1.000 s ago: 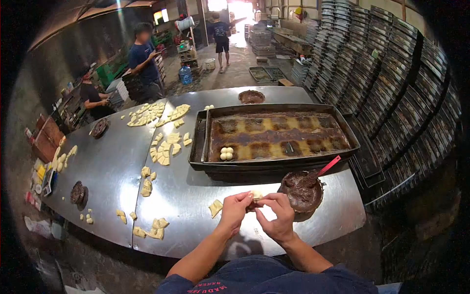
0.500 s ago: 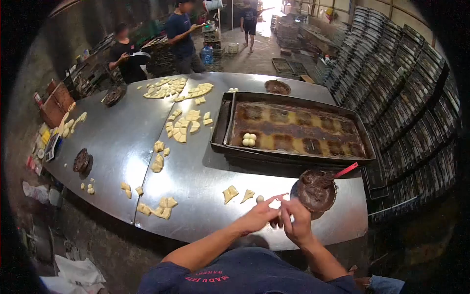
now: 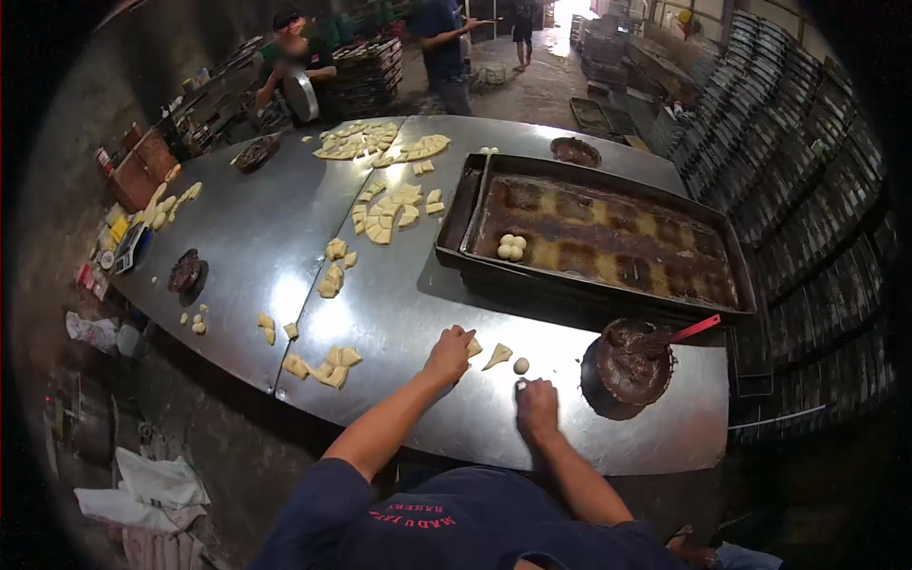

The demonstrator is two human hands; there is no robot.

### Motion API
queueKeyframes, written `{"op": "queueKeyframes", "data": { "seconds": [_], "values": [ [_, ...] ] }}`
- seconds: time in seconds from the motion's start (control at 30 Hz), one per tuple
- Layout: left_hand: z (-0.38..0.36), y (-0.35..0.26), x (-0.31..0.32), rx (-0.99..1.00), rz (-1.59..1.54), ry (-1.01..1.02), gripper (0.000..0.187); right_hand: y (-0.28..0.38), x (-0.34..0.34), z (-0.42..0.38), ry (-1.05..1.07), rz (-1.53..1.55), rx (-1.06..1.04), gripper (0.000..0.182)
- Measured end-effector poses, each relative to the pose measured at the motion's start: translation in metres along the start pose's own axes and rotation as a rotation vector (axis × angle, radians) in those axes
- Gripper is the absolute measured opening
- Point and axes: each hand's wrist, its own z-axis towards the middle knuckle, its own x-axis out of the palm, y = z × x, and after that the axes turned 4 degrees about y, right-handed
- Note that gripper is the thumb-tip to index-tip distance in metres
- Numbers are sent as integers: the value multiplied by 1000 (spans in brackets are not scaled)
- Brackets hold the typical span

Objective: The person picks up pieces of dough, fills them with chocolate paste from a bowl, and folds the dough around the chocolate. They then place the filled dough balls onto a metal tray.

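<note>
My left hand reaches down to the tabletop, its fingers closed at the edge of a flat piece of dough that they partly hide. Curled low over the metal is my right hand; a small pale bit shows by its fingertips, and what lies under the fingers is hidden. Between the hands lie a triangular dough piece and a small round dough ball. To the right stands a bowl of dark brown filling with a red-handled spatula in it.
A large baking tray on the metal table holds a cluster of dough balls. Cut dough pieces lie left of it. Tall stacks of trays stand at right. A person holds a round pan across the table.
My hands have parted: the left moved left to the flat dough, the right went down onto the table. The view has shifted, and a co-worker has raised a round pan.
</note>
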Motion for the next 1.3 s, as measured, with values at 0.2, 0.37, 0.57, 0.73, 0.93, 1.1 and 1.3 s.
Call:
{"op": "queueKeyframes", "data": {
  "seconds": [0.2,0.37,0.57,0.73,0.93,1.1,1.3],
  "values": [
    [-8,11,-3,-34,35,-125,21,-34,36,-63,246,146,53,22],
    [-3,10,9,-144,-198,-80,21,-5,42,-6,-12,93,-38,10],
    [-7,7,6,-219,-90,-43,33,-19,-5,-53,-123,101,46,17],
    [0,3,7,-129,-174,-82,43,1,13,-2,-53,141,92,14],
    [-25,25,-36,-308,-127,45,37,-4,-17,-52,-97,149,95,17],
    [-39,39,-47,-212,-120,99,24,-37,54,-15,-14,-245,55,6],
    [-112,107,-90,-381,255,76,25,15,-22,-78,-214,236,257,13]
  ]
}}
